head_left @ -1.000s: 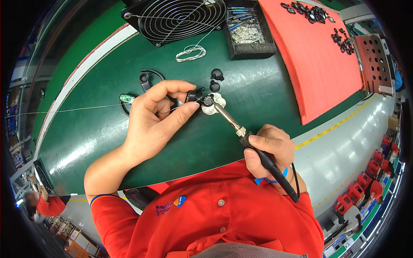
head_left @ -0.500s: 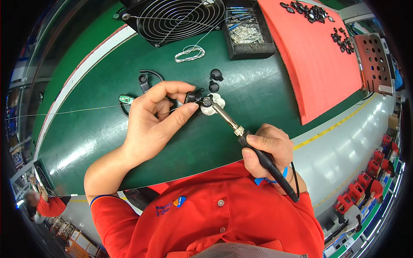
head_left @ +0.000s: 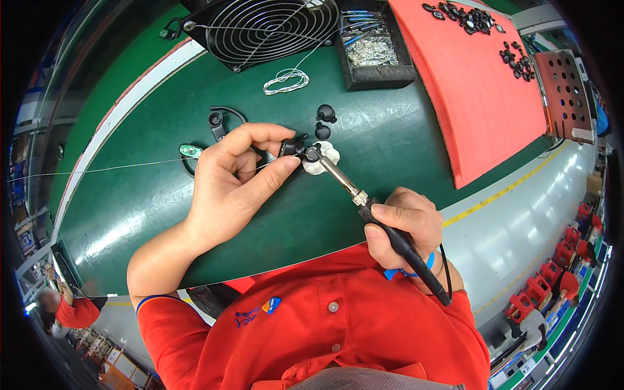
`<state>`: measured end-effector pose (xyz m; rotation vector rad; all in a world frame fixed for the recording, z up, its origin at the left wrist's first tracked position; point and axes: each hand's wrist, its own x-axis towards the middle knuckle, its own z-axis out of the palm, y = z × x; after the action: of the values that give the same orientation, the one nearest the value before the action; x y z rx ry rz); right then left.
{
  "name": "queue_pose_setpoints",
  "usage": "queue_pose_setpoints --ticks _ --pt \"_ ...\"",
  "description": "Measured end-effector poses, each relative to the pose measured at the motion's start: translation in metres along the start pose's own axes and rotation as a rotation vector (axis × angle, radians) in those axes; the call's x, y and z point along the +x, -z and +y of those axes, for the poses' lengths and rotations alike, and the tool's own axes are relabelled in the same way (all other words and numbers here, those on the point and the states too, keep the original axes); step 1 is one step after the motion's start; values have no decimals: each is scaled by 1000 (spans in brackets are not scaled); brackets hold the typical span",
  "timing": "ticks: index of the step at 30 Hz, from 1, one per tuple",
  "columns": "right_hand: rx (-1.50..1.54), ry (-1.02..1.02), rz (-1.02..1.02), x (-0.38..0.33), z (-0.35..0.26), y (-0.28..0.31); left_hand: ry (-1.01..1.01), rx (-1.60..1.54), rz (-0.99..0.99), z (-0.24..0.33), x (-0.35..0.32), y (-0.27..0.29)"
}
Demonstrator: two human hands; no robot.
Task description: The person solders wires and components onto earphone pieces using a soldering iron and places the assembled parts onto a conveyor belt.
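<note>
Between the thumb and fingers of my left hand [head_left: 231,175] is a small black earbud housing [head_left: 294,145], steadied over a white flower-shaped holder [head_left: 329,155]. My right hand [head_left: 406,227] grips a soldering iron [head_left: 398,239] by its black handle. The iron's metal tip meets a small round dark part [head_left: 312,155] beside the housing; the exact contact is too small to make out. Partly behind my left hand lies a black ear hook [head_left: 217,120] with a small green circuit board [head_left: 190,151]. Thin solder wire [head_left: 123,169] runs from the left toward that hand.
Two black earbud pieces [head_left: 324,122] lie beyond the holder. Farther back are coiled wire [head_left: 286,82], a caged fan [head_left: 273,29] and a black bin [head_left: 380,79] of metal scraps. Black parts [head_left: 478,21] sit on a pink foam mat [head_left: 455,97]. A green belt [head_left: 97,97] passes at left.
Both hands stay nearly still, the iron's tip shifting very slightly left. On the belt, a black ear-hook piece has come into view beside the fan, and a small dark item has slid slightly nearer.
</note>
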<state>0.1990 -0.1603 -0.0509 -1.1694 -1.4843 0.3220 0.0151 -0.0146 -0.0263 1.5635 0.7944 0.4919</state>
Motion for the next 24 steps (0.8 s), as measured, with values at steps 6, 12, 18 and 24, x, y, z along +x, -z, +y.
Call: queue_pose_setpoints --ticks 6,12,18,24 --pt "-7 -7 12 -1 -1 2 -2 0 -1 0 0 0" --pt "-2 -21 75 -1 -1 1 -2 1 7 0 -1 0" --pt "-5 -22 77 -3 -2 4 -154 276 47 5 0 -2" --pt "-16 -16 65 -5 -2 6 -543 625 90 -2 4 -3"
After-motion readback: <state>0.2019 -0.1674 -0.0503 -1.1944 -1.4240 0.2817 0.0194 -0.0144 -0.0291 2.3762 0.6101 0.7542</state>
